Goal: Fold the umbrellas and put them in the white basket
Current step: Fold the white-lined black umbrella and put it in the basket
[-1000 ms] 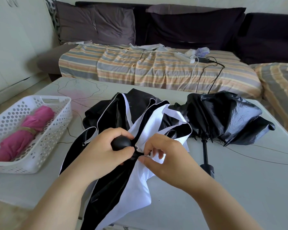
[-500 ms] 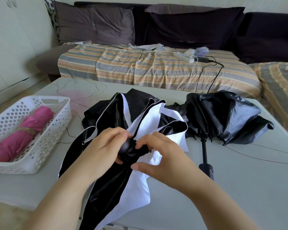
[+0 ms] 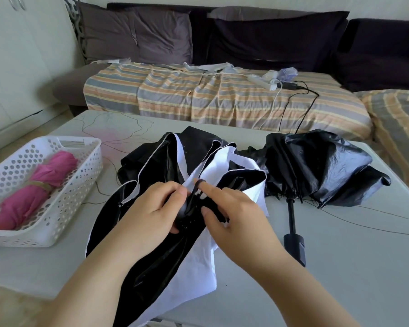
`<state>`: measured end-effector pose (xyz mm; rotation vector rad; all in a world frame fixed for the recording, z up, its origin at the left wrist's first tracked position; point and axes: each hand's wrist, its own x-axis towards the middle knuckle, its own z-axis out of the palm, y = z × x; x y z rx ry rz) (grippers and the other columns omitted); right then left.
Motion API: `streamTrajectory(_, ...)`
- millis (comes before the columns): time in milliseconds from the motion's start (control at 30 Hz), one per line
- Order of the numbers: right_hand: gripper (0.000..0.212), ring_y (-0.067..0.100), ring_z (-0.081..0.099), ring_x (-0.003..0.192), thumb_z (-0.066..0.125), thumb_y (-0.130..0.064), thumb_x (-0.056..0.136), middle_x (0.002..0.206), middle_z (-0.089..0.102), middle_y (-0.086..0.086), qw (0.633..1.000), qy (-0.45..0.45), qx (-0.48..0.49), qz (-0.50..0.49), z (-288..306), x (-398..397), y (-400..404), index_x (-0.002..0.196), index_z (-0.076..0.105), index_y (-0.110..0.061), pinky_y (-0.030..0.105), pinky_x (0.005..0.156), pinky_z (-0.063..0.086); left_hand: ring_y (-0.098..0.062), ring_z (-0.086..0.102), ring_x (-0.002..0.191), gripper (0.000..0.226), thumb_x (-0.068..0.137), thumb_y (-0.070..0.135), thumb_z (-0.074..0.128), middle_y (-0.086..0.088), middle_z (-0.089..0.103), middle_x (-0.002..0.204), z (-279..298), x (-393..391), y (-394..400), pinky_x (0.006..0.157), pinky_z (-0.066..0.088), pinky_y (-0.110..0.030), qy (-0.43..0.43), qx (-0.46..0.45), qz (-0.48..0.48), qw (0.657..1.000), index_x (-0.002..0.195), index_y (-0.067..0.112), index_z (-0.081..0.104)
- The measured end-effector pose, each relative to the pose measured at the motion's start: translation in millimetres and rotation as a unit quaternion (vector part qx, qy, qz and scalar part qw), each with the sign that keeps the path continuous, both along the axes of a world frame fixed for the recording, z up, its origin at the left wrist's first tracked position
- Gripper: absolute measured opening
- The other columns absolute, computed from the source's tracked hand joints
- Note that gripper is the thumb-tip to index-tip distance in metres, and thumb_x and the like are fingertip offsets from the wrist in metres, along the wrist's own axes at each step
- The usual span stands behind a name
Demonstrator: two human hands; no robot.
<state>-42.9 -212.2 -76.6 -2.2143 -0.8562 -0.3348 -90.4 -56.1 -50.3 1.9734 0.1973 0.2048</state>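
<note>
A black-and-white umbrella (image 3: pixel 165 161) lies collapsed across the middle of the grey table (image 3: pixel 340 267), its canopy loose and spread. My left hand (image 3: pixel 151 208) grips its black handle near the centre. My right hand (image 3: pixel 232 208) pinches a thin black strap loop beside the handle, forefinger raised through the loop. A black umbrella (image 3: pixel 321 166) lies unfolded to the right, its shaft and handle (image 3: pixel 293 241) pointing toward me. The white perforated basket (image 3: pixel 64 208) stands at the left and holds a rolled pink umbrella (image 3: pixel 33 192).
A sofa with a striped cover (image 3: pixel 198 95) runs behind the table, with a white power strip (image 3: pixel 262 80) and cables on it. White cabinet doors (image 3: pixel 14 55) stand at the left. Thin dark threads lie on the tabletop.
My left hand has closed further over the black handle, hiding its knob. My right hand has shifted from the white fabric to the strap loop and lifted it.
</note>
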Motion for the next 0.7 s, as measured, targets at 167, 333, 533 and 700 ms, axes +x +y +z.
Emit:
streamTrajectory(167, 0.051, 0.011, 0.044, 0.071, 0.04, -0.025, 0.091, 0.078, 0.044, -0.004, 0.998, -0.016, 0.019, 0.064, -0.2, -0.1, -1.4, 0.141, 0.039, -0.039, 0.02, 0.068, 0.043, 0.0, 0.06, 0.078, 0.017, 0.086, 0.047, 0.049, 0.012, 0.057, 0.088, 1.5, -1.5, -1.4, 0.065, 0.051, -0.021, 0.008, -0.04, -0.026, 0.999, 0.082, 0.037, 0.063)
streamTrajectory(333, 0.053, 0.007, 0.047, 0.082, 0.046, -0.014, 0.09, 0.089, 0.045, -0.007, 0.992, 0.016, 0.037, 0.121, 2.7, -0.5, -2.9, 0.14, 0.046, -0.03, 0.009, 0.079, 0.041, 0.008, 0.052, 0.088, 0.011, 0.077, 0.033, 0.067, 0.011, 0.057, 0.091, 3.9, -3.4, -7.4, 0.068, 0.038, -0.002, -0.022, 0.141, -0.007, 0.99, 0.081, 0.037, 0.057)
streamTrajectory(533, 0.031, 0.007, 0.063, 0.104, 0.063, 0.004, 0.083, 0.099, 0.063, -0.006, 0.957, 0.219, 0.157, 0.112, 6.2, 0.1, -8.9, 0.1, 0.051, -0.019, 0.026, 0.092, 0.052, -0.017, 0.058, 0.069, 0.021, 0.09, 0.027, 0.051, -0.005, 0.059, 0.083, -3.2, 3.4, -4.5, 0.065, 0.043, -0.013, -0.033, 0.084, 0.052, 0.995, 0.088, 0.011, 0.064)
streamTrajectory(700, 0.016, 0.008, 0.064, 0.095, 0.072, -0.009, 0.084, 0.096, 0.063, -0.009, 0.972, 0.176, 0.131, 0.078, 1.8, 0.0, 0.5, 0.09, 0.067, -0.023, 0.025, 0.09, 0.052, -0.014, 0.048, 0.054, 0.031, 0.095, 0.026, 0.047, 0.002, 0.039, 0.061, -2.3, 2.9, -6.2, 0.049, 0.041, -0.01, -0.032, 0.069, 0.045, 0.996, 0.086, -0.001, 0.059)
